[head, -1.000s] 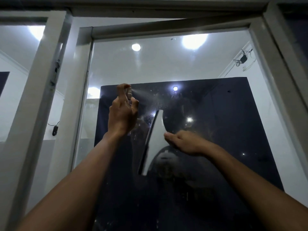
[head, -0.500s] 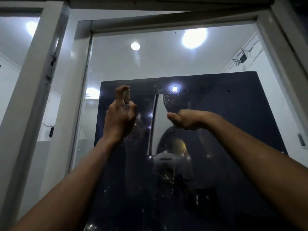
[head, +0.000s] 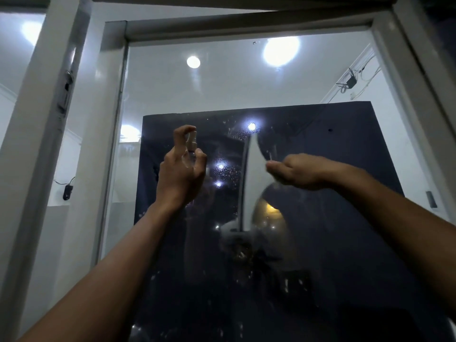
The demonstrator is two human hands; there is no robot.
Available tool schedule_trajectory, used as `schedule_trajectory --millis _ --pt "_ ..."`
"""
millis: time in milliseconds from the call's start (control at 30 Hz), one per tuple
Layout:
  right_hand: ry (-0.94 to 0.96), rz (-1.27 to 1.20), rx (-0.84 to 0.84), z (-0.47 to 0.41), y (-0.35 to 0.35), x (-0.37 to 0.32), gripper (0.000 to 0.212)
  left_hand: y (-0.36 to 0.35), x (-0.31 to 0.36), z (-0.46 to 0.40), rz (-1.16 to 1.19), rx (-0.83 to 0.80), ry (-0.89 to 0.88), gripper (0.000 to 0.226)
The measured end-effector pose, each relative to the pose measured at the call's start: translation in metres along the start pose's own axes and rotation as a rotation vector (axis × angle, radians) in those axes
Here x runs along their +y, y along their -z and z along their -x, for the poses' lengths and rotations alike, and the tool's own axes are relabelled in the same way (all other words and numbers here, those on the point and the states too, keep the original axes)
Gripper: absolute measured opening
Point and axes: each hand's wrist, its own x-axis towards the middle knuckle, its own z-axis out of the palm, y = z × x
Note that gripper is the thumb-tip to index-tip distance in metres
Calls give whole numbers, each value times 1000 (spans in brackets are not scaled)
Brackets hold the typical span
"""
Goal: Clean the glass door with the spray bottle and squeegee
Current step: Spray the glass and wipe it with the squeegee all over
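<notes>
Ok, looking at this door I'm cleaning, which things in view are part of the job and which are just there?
Part of the job:
glass door, speckled with droplets
spray bottle, held in the left hand
squeegee, held upright by the right hand

Just there:
white door frame
latch plate on that frame
small black device on the wall
wall-mounted box with cables
ceiling lights

An indoor doorway in a plain building, whether home or office cannot be told. A white-framed glass door [head: 246,90] fills the middle of the frame, with a second white door frame [head: 44,134] at the left. Round ceiling lights [head: 193,62] show at the top, white walls [head: 385,124] to the right, and loose cables [head: 350,82] at the upper right corner.
</notes>
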Motion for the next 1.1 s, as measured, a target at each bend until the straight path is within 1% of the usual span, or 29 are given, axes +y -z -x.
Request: schedule_trajectory --millis 67,133,233,333,433,500,600,700,767,867,900,967,1034,1100 --pt "66 85 26 -20 -7 -34 60 4 -2 1 7 -2 8 41" --pt "119 146 52 -40 -18 -61 66 8 -3 2 -4 -4 -2 41" --pt "97 176 21 -59 -31 -74 66 16 -5 5 -21 -17 -7 42" --pt "47 52 -62 -56 -36 -52 55 22 -6 8 -25 -26 4 42" --pt "-17 -70 -111 -32 -41 -15 59 26 -4 12 -35 -14 40 44" --pt "-39 -51 -126 -10 -47 13 65 28 -2 15 -26 -30 58 43" --pt "-103 -24 -137 21 -51 45 65 27 2 18 -6 -47 37 42" --pt "-147 16 -75 35 -44 50 70 27 8 20 -8 -43 25 45" --pt "-126 36 15 29 -38 35 70 28 11 20 -8 -54 27 44" --pt "-11 120 110 3 -33 -10 63 26 14 21 -5 -78 46 43" --pt "29 130 114 -9 -34 -27 60 25 15 21 -4 -83 48 42" --pt "75 155 88 -28 -38 -58 65 24 16 22 -1 -90 48 41" --pt "58 191 48 -39 -44 -73 70 24 15 23 -4 -100 54 41" --pt "4 175 5 -42 -47 -68 71 24 16 25 1 -110 70 41"
